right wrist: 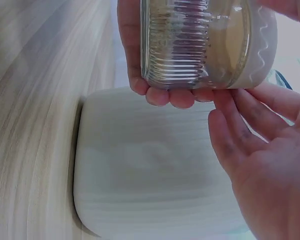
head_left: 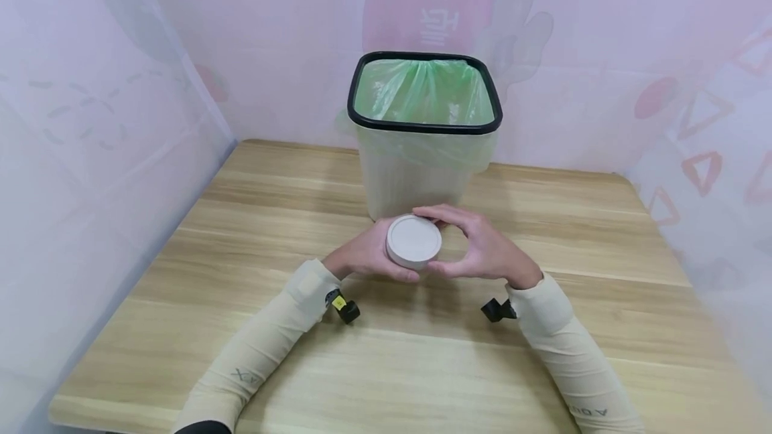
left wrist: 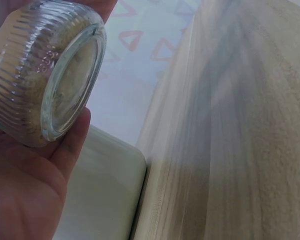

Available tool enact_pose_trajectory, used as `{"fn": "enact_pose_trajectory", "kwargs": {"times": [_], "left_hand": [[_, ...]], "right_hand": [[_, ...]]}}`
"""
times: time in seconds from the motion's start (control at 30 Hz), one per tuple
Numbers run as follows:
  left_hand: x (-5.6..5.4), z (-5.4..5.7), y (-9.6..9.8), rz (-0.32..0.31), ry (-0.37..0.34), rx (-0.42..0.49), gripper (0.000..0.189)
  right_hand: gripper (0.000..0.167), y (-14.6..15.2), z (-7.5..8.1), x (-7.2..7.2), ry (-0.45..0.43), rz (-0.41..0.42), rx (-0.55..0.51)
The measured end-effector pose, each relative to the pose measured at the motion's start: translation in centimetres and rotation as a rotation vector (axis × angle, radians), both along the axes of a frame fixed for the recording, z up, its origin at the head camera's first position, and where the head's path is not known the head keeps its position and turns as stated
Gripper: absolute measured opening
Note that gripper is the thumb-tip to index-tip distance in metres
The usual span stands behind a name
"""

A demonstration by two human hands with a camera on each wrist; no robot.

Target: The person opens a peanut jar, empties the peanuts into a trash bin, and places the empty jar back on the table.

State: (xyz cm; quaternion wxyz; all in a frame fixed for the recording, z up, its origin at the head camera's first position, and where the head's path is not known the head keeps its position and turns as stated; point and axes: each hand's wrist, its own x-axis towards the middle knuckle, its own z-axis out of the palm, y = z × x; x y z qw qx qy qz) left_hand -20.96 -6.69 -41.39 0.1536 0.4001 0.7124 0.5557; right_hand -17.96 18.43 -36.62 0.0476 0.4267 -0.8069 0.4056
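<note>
A ribbed glass jar (left wrist: 25,75) is held above the table, in front of the bin, its round white lid (head_left: 413,240) facing up toward the head camera. My left hand (head_left: 368,251) grips the jar's body, with fingers wrapped round the far side in the right wrist view. My right hand (head_left: 488,244) holds the lid's rim between thumb and fingers. The lid's wavy-patterned side (right wrist: 263,47) shows in the right wrist view, sitting on the jar's mouth. A tan colour shows through the glass; whether it is contents or skin I cannot tell.
A pale waste bin (head_left: 416,179) with a black rim and green plastic liner (head_left: 422,89) stands at the back of the wooden table (head_left: 392,367), just beyond my hands. Printed pale curtains (head_left: 271,32) hang behind the table and along both sides.
</note>
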Motion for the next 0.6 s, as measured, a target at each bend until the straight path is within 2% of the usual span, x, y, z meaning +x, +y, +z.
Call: {"fn": "enact_pose_trajectory", "kwargs": {"times": [0.17, 0.33, 0.6], "left_hand": [[-0.2, 0.1, -0.2, 0.036, -0.004, 0.003, 0.088], [-0.1, 0.4, -0.1, 0.068, 0.004, 0.015, 0.084], [0.1, 0.5, -0.2, 0.079, -0.029, 0.044, 0.084]], "right_hand": [[0.090, -0.4, 0.5, 0.2, -0.023, -0.077, -0.016], [0.082, -0.9, 0.7, 0.7, 0.039, -0.195, -0.015], [0.076, -2.0, 0.5, 1.3, 0.093, -0.275, -0.030]]}}
